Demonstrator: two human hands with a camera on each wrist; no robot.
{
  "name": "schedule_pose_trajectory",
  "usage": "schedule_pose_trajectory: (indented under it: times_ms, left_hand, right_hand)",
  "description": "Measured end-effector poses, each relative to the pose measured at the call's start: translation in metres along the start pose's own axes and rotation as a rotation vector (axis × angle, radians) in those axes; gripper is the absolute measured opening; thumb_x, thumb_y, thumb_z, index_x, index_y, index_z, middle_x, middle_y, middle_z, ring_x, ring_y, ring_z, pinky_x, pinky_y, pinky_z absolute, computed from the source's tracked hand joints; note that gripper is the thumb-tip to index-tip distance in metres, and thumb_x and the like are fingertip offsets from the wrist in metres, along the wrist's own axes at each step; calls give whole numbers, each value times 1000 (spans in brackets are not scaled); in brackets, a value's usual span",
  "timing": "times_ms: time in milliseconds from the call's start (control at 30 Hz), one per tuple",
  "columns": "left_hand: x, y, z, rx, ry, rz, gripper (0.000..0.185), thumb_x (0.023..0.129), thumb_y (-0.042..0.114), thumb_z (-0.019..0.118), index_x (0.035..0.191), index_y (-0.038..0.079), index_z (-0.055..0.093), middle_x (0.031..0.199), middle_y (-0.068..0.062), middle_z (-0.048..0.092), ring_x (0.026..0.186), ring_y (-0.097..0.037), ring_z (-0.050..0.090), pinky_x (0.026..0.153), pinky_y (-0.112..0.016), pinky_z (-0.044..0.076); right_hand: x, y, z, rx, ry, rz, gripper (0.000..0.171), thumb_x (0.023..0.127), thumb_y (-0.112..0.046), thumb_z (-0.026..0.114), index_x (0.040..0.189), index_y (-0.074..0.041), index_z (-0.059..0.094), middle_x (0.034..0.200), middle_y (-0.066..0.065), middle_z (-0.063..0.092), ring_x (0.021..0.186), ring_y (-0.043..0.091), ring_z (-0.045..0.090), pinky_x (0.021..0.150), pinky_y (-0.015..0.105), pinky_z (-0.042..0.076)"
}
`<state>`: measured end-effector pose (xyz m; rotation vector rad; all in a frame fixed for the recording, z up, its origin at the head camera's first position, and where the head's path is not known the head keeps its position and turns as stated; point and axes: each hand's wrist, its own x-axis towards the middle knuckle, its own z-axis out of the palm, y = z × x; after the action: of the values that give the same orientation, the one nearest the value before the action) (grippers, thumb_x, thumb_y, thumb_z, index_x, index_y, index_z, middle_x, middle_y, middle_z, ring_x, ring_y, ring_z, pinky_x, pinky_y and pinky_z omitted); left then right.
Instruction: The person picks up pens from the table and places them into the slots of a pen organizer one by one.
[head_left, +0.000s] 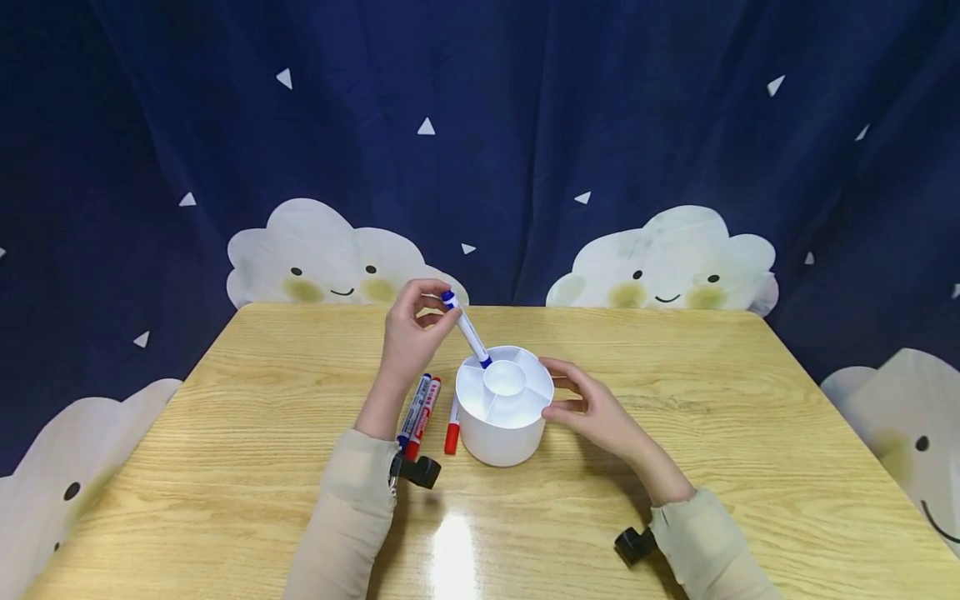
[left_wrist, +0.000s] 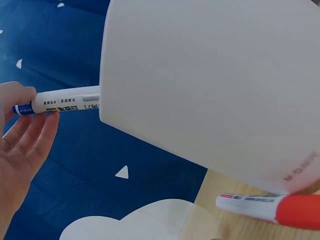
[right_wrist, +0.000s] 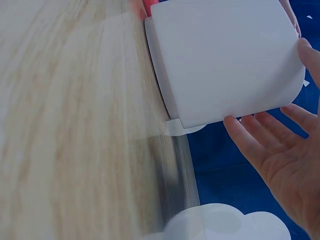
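Note:
Between thumb and fingers my left hand (head_left: 416, 329) pinches a white marker (head_left: 467, 329) by its blue end. The marker slants down into a back compartment of the round white desk organizer (head_left: 501, 442), its lower blue end inside the rim. In the left wrist view, the organizer's wall hides the rest of that marker (left_wrist: 70, 99). My right hand (head_left: 592, 412) rests its spread thumb and fingertips against the organizer's right side, at the rim. In the right wrist view, the fingers (right_wrist: 245, 137) reach along the white wall, fairly straight.
Left of the organizer lie a blue-capped marker (head_left: 415, 408) and a red marker (head_left: 424, 412), side by side under my left wrist. Another red-capped marker (head_left: 452, 437) lies against the organizer's base. Behind the wooden table (head_left: 675, 358) hangs a dark blue curtain (head_left: 495, 167).

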<state>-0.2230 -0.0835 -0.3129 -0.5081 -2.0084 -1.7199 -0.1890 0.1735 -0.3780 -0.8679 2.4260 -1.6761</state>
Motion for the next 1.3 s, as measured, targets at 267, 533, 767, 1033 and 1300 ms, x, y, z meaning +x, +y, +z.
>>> schedule_pose_trajectory:
  times_ms: [267, 533, 767, 1033, 1300]
  left_hand:
    - [-4, -10, 1, 5, -74, -79, 27, 80, -1, 63, 105, -3, 54, 99, -16, 56, 84, -21, 57, 69, -16, 50]
    - [-9, -22, 3, -12, -160, -100, 23, 81, -2, 61, 103, -5, 53, 99, -18, 55, 86, -25, 57, 72, -21, 52]
    - [-12, -46, 5, 6, -218, -139, 23, 82, 4, 64, 103, 2, 55, 102, -13, 57, 91, -24, 59, 77, -28, 52]
    - [-16, -53, 7, 51, -263, -155, 21, 83, 8, 64, 101, 9, 55, 101, -7, 57, 92, -21, 58, 80, -32, 51]
    - [-17, -53, 3, 89, -257, -170, 17, 89, 15, 56, 105, 10, 57, 107, -7, 58, 99, -20, 56, 86, -37, 48]
  right_hand:
    - [0, 3, -1, -3, -4, -15, 61, 82, -6, 64, 136, -1, 35, 131, 19, 45, 114, 31, 50, 86, 42, 48]
    - [1, 20, -1, 20, -4, -18, 62, 82, -7, 64, 138, -9, 35, 133, 13, 44, 116, 30, 48, 87, 37, 49]
    - [2, 24, -2, 16, 1, -14, 62, 82, -8, 65, 137, -13, 37, 132, 11, 45, 115, 31, 49, 86, 31, 49]
    - [1, 6, -1, 27, -3, -6, 62, 82, -3, 63, 137, -2, 35, 132, 17, 44, 114, 38, 46, 86, 35, 49]
    - [2, 23, -1, 26, 0, -6, 62, 83, -8, 64, 138, -13, 36, 133, 10, 44, 116, 33, 47, 86, 29, 49]
